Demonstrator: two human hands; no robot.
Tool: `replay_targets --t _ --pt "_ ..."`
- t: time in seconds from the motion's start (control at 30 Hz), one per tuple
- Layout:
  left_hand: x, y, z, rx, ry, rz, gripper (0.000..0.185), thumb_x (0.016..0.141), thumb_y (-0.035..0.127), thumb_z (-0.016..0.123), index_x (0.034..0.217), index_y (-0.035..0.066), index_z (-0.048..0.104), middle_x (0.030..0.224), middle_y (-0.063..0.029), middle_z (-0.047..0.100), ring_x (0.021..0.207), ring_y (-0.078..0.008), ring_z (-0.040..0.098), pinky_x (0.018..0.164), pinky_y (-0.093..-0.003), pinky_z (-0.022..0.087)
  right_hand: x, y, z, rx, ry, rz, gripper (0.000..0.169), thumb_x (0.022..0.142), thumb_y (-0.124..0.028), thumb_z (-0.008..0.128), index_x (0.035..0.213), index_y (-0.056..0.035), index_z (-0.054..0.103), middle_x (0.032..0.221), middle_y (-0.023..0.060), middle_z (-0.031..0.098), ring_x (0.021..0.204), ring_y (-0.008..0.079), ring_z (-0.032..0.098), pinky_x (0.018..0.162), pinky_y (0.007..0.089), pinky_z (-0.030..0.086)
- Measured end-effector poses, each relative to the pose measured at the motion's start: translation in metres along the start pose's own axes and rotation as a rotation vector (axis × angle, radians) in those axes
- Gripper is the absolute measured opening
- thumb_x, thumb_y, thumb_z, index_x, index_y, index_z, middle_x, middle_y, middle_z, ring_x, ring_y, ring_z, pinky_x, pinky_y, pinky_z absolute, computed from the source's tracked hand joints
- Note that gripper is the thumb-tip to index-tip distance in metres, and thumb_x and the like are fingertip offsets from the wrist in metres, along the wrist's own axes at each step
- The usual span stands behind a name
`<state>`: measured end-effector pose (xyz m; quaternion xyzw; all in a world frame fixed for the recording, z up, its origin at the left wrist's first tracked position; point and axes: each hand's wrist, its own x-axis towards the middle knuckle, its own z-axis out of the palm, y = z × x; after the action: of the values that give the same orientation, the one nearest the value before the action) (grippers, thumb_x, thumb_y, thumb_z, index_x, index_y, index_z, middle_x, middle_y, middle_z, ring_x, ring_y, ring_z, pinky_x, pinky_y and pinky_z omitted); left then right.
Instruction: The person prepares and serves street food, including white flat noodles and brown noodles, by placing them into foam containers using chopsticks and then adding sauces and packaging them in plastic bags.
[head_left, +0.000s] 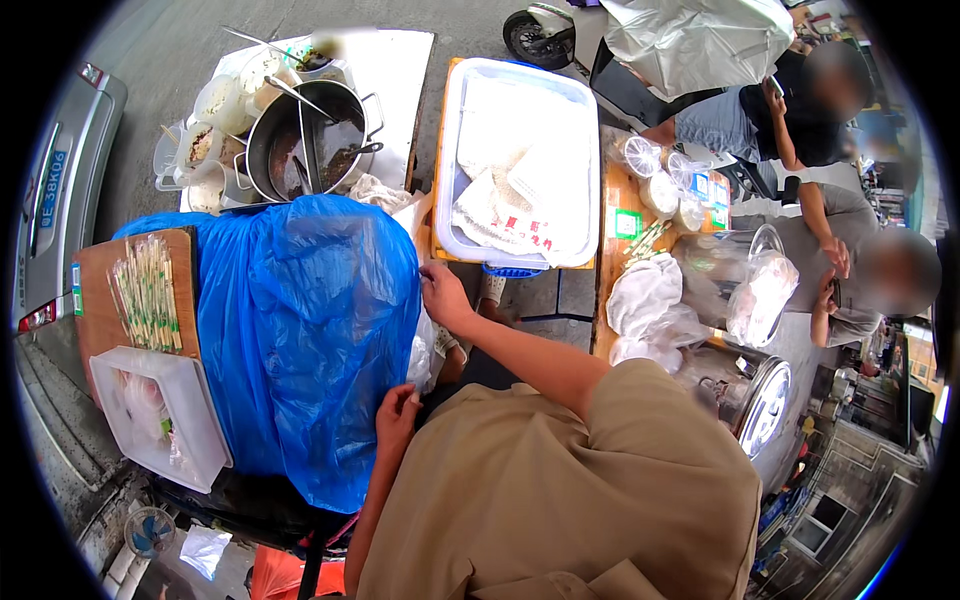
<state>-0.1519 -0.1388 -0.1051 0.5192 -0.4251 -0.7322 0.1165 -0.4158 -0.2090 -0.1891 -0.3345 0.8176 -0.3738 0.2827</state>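
Observation:
A large blue plastic sheet or bag (300, 337) is draped over something bulky before me, hiding what lies under it. At its right edge my right hand (448, 298) pinches the plastic between thumb and fingers. Lower down, my left hand (397, 415) is at the near edge with its fingers curled. Whether it grips the plastic there I cannot tell. Beyond the blue plastic, a divided metal pot (307, 135) of dark broth holds ladles. A clear plastic tub (521, 259) with a white cloth (499, 202) in it stands to the right of the pot.
Wrapped chopsticks (146, 292) and a white plastic bin (161, 420) are on a wooden board at left. Seasoning containers (202, 142) crowd the pot. Cups (660, 195), cloths (645, 292) and a metal canister (761, 405) are at right. Two people (795, 112) are near a scooter (540, 37). A parked vehicle (71, 165) stands left.

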Motion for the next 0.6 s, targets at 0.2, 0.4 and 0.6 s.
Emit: replay_targets --t 0.2,0.4,0.6 --pt "0.011 0.002 -0.004 0.064 -0.049 -0.002 0.024 0.097 0.016 0.066 0.117 0.002 0.063 0.1 -0.003 0.066 0.085 -0.0109 0.063 0.075 -0.0255 0.051 0.091 0.01 0.038 -0.039 0.26 0.004 0.026 0.086 -0.01 0.06 0.109 0.0008 0.065 0.098 0.0241 0.07 0.092 0.0432 0.067 0.082 0.0477 0.054" --pt "0.006 0.012 -0.002 0.017 -0.043 0.098 0.022 0.097 0.012 0.065 0.117 0.002 0.063 0.1 -0.0026 0.066 0.083 -0.0106 0.062 0.076 -0.0252 0.051 0.109 -0.016 0.058 0.03 0.122 0.35 0.017 0.078 -0.012 0.068 0.093 -0.0056 0.069 0.093 0.0188 0.072 0.088 0.0373 0.07 0.078 0.0423 0.055" --pt "0.018 0.01 0.007 -0.022 -0.002 0.077 0.022 0.097 0.013 0.064 0.116 0.002 0.063 0.101 -0.0036 0.066 0.084 -0.0114 0.063 0.078 -0.0262 0.051 0.085 -0.038 -0.002 0.214 0.173 0.184 0.022 0.078 -0.011 0.08 0.094 -0.004 0.067 0.079 0.0063 0.069 0.073 0.0171 0.065 0.07 0.0322 0.053"
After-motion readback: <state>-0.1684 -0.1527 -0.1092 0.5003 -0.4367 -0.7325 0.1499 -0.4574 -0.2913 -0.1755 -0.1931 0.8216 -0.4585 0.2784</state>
